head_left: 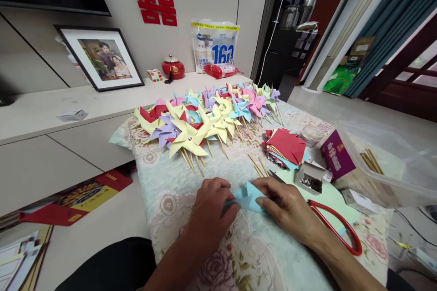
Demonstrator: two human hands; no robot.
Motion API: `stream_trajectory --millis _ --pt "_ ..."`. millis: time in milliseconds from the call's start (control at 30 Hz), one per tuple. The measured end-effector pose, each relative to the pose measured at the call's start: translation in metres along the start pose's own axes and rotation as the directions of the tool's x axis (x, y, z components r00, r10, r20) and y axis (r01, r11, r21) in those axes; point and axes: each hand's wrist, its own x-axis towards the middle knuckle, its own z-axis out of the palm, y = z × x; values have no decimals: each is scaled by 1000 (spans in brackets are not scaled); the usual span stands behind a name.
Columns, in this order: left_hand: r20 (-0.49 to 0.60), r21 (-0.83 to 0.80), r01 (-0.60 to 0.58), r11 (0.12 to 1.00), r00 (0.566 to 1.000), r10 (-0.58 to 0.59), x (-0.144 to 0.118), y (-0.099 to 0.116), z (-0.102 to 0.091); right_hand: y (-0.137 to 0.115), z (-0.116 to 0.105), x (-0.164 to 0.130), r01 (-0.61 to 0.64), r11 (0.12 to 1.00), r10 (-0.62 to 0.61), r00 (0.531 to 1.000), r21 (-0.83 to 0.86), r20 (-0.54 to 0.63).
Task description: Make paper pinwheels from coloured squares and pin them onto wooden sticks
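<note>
Both hands pinch a light blue paper square [248,196] low on the flowered tablecloth [177,182] — the left hand [213,211] closed on its left corner, the right hand [288,207] pressing its right edge, one flap standing up. Seemingly the folding step of a pinwheel; next likely calls for bringing corners to the centre and pinning, judging by the finished pinwheels [205,120] beyond. Red scissors [336,227] lie beside the right wrist. Fingertips under the paper are hidden — the small box's [309,179] contents are hard to make out.
</note>
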Motion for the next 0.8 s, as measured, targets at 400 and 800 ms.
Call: stream_trajectory --millis 400,800 --pt "-118 222 39 974 993 -13 13 8 15 3 -1 -6 40 950 -48 999 -311 -18" --pt "85 544 -464 699 859 504 -6 1 31 0 -14 -6 32 953 -76 988 -302 -137"
